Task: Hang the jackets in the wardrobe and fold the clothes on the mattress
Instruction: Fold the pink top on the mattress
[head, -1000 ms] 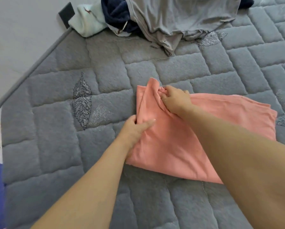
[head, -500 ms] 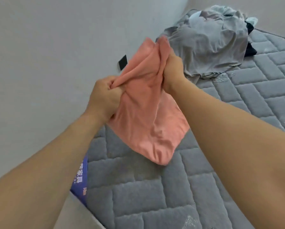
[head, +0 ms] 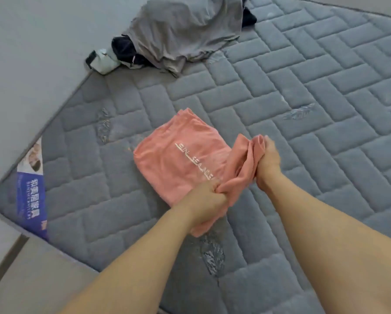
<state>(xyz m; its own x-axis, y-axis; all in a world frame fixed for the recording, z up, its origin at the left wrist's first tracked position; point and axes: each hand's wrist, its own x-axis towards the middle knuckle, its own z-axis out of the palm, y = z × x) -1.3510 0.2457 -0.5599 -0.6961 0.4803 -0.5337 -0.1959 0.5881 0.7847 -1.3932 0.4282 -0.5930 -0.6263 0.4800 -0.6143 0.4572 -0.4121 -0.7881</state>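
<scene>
A salmon-pink garment [head: 178, 159] with pale lettering lies partly folded on the grey quilted mattress [head: 303, 87]. My left hand [head: 207, 201] grips its near edge in a fist. My right hand [head: 268, 160] grips a bunched part of the same garment at its right side, lifted a little off the mattress. At the far edge of the mattress sits a heap of unfolded clothes: a grey garment [head: 185, 30] on top, dark navy pieces [head: 124, 49] and a pale mint one [head: 105, 62] beneath.
The mattress corner with a blue printed label [head: 31, 193] points toward the lower left, near the pale floor [head: 31, 279]. A grey wall [head: 31, 53] runs along the left side. A small black object [head: 90, 58] lies by the mint garment.
The pink garment was held up in the air by both hands half a second ago; now it lies back on the mattress, lettering up, with both hands gripping its near right side.
</scene>
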